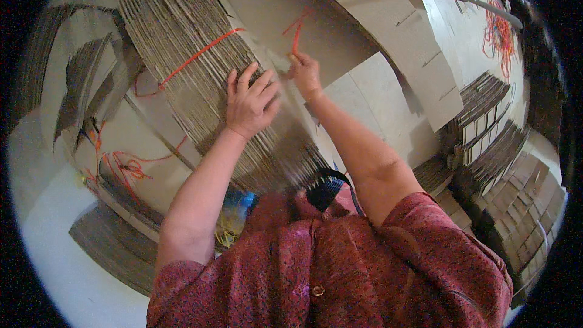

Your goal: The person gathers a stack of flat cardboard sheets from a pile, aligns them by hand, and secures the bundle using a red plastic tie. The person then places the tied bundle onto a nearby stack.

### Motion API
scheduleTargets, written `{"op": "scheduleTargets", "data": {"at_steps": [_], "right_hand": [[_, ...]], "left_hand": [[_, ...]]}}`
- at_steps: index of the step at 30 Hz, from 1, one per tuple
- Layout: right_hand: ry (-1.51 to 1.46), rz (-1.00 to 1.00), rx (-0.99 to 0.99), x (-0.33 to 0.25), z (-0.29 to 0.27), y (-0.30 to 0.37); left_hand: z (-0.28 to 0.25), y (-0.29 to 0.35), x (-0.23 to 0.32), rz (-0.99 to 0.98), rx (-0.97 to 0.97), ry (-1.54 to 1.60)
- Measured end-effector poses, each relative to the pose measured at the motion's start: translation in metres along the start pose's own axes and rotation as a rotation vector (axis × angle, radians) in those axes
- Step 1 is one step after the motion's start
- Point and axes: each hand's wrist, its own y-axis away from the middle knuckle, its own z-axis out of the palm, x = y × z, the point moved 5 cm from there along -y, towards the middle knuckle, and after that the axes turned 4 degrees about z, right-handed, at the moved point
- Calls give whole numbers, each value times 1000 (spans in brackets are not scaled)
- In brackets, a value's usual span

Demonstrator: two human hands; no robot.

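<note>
A long row of flattened corrugated cardboard pieces (176,12), edges up, slants from the upper left toward my body. A band of red plastic twine (200,54) crosses it near its middle. My left hand (251,103) lies open on the cardboard edges, fingers spread, just on the near side of that band. To its right, my right hand (305,76) is closed on a red twine end (296,41), which sticks up above the fist. Whether this end joins the band cannot be made out.
Loose red twine (130,167) lies tangled at the left, with another tangle (499,36) at the far right. A large curved cardboard sheet (364,6) stands beyond my right hand. Bundled cardboard stacks (486,127) are at the right, and further cardboard (115,240) lies at the lower left.
</note>
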Motion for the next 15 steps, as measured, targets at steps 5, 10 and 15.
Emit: {"op": "scheduleTargets", "data": {"at_steps": [5,10,15], "right_hand": [[106,-226,-82,-41,19,21],[300,-273,-271,-119,58,89],[439,-289,-411,-123,88,139]], "left_hand": [[0,-1,0,-9,13,25],[24,16,-20,-82,10,83],[-2,10,-13,-72,-33,174]]}}
